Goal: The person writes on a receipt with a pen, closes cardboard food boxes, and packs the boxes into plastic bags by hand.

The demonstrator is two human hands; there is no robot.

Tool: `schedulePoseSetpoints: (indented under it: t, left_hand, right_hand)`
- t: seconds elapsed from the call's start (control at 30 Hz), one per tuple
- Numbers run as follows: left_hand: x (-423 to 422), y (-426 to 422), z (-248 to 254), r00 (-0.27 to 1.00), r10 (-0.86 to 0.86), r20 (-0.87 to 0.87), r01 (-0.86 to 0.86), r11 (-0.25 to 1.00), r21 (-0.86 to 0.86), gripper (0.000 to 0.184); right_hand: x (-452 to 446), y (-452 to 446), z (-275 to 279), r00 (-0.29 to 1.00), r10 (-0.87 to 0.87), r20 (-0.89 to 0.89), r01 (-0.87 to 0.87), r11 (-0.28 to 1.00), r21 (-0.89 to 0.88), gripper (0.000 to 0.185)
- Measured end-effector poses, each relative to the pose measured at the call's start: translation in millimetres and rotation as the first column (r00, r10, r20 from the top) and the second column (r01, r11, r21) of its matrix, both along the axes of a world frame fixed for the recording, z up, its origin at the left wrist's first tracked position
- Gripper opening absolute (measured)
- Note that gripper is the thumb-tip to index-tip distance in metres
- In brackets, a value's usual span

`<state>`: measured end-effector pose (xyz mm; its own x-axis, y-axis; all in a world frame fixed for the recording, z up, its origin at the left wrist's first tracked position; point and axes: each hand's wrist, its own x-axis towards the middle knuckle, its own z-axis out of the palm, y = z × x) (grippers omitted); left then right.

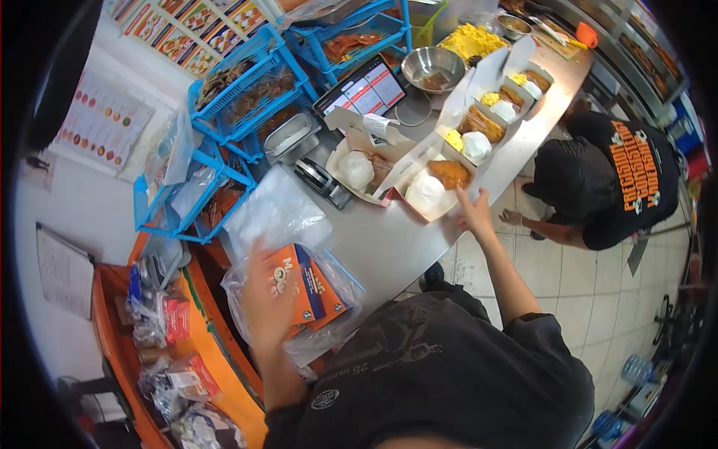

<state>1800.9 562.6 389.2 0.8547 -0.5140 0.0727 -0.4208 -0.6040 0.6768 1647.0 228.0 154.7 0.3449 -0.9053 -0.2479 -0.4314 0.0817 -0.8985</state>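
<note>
My right hand point(476, 212) is at the table's front edge, fingers stretched and apart, beside the nearest open food box point(428, 212). Whether its fingertips touch the box is unclear. Inside lie a mound of white rice point(426, 192) and a brown fried piece point(449, 174). My left hand point(269, 288) is smeared by motion over orange and navy printed cartons point(318, 288) in a clear plastic bag. Its fingers cannot be made out. Left of the nearest box, another open box point(359, 193) holds a wrapped white ball of what looks like rice.
More open boxes point(479, 135) with rice and yellow food line the steel table point(389, 247). Behind stand a tablet point(366, 93), metal bowl point(433, 69), tape dispenser point(321, 183) and blue baskets point(243, 97). A co-worker in a black cap point(572, 168) bends at right.
</note>
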Motion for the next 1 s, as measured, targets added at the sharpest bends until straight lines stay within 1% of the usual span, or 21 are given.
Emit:
schedulePoseSetpoints:
  t: [0.03,0.07,0.1,0.13,0.17,0.27,0.3,0.33,0.4,0.47,0.5,0.6,0.63,0.67,0.7,0.73,0.77,0.87,0.9,0.97,1.0]
  left_hand:
    - [7.3,-30.8,-27.8,0.975,-0.181,0.132,0.156,0.971,0.180,0.064]
    - [20.4,-57.9,-71.0,0.952,-0.307,0.005,0.302,0.941,0.155,0.059]
    - [26.0,-90.4,-86.6,0.926,-0.311,-0.212,0.371,0.850,0.375,0.051]
    - [41.2,-109.9,-129.8,0.911,-0.321,-0.260,0.404,0.824,0.397,0.049]
    - [56.8,-124.8,-174.8,0.891,-0.333,-0.308,0.442,0.793,0.420,0.048]
    - [76.2,-160.5,-235.1,0.940,-0.284,-0.191,0.310,0.942,0.126,0.053]
    - [81.0,-164.4,-256.0,0.923,-0.260,-0.283,0.241,0.965,-0.101,0.050]
    - [79.7,-169.9,-262.6,0.892,-0.252,-0.376,0.133,0.940,-0.316,0.047]
    - [82.2,-172.2,-271.5,0.900,-0.231,-0.370,0.081,0.922,-0.379,0.041]
    - [72.1,-173.6,-217.8,0.963,-0.207,-0.171,0.195,0.977,-0.087,0.035]
    - [73.9,-177.0,-203.7,0.983,-0.181,0.038,0.183,0.982,-0.053,0.031]
    - [102.2,-180.2,-180.9,0.955,-0.141,0.261,0.185,0.971,-0.150,0.029]
    - [109.5,-178.2,-173.2,0.992,-0.078,0.097,0.106,0.934,-0.340,0.025]
    - [113.1,-178.8,-159.2,0.995,-0.051,-0.081,0.003,0.864,-0.504,0.020]
    - [115.5,-175.6,-144.1,0.997,-0.032,-0.067,-0.010,0.836,-0.549,0.019]
    - [111.2,-174.4,-119.9,0.998,-0.013,-0.058,-0.024,0.806,-0.592,0.018]
    - [107.0,-174.0,-103.2,1.000,-0.006,-0.018,-0.006,0.799,-0.602,0.018]
    - [70.8,-179.8,-64.6,0.994,0.032,0.107,0.037,0.812,-0.583,0.015]
    - [57.9,-183.4,-58.6,0.987,0.041,0.156,0.055,0.822,-0.567,0.013]
    - [32.2,-188.7,-61.5,0.992,-0.073,0.105,0.118,0.836,-0.535,0.013]
    - [22.7,-197.1,-69.2,0.938,-0.253,0.237,0.336,0.835,-0.436,0.013]
  right_hand:
    - [0.8,-1.3,-1.2,0.997,0.049,0.056,-0.058,0.982,0.179,0.051]
    - [1.0,-4.0,-4.1,0.989,0.085,0.118,-0.121,0.930,0.347,0.052]
    - [2.9,-7.5,-21.5,0.981,0.111,0.160,-0.154,0.945,0.289,0.051]
    - [4.0,-11.5,-40.4,0.970,0.133,0.205,-0.180,0.957,0.228,0.050]
    - [-2.0,-9.8,-30.9,0.958,0.133,0.255,-0.203,0.941,0.271,0.052]
    - [-20.8,-10.4,-22.4,0.950,0.123,0.286,-0.234,0.889,0.395,0.052]
    - [-25.7,-8.6,-22.7,0.948,0.115,0.296,-0.234,0.883,0.408,0.052]
    - [-30.0,-6.9,-21.2,0.947,0.110,0.301,-0.235,0.876,0.421,0.052]
    - [-31.8,-6.9,-17.6,0.941,0.136,0.309,-0.266,0.862,0.431,0.051]
    - [-30.6,-7.7,-11.0,0.931,0.196,0.307,-0.320,0.844,0.430,0.052]
    - [-28.4,-11.7,-20.3,0.916,0.231,0.329,-0.364,0.823,0.436,0.056]
    - [-16.1,-18.4,-18.7,0.883,0.295,0.365,-0.450,0.752,0.481,0.056]
    - [-8.6,-12.3,-9.7,0.901,0.256,0.349,-0.411,0.759,0.505,0.055]
    - [1.2,-4.4,-10.1,0.916,0.196,0.350,-0.372,0.743,0.557,0.059]
    - [9.7,4.3,-10.9,0.912,0.144,0.383,-0.367,0.703,0.609,0.064]
    - [18.8,17.5,-9.9,0.897,-0.002,0.442,-0.341,0.633,0.695,0.065]
    - [24.1,29.0,-20.2,0.810,-0.046,0.585,-0.456,0.576,0.678,0.066]
    - [24.0,33.3,0.5,0.870,0.025,0.493,-0.447,0.463,0.765,0.053]
    - [17.8,19.2,-1.6,0.873,0.229,0.430,-0.482,0.535,0.694,0.041]
    - [-8.4,-27.0,-9.6,0.795,0.574,0.197,-0.579,0.619,0.531,0.026]
    - [-15.7,-44.0,-7.6,0.949,0.308,0.068,-0.315,0.918,0.241,0.028]
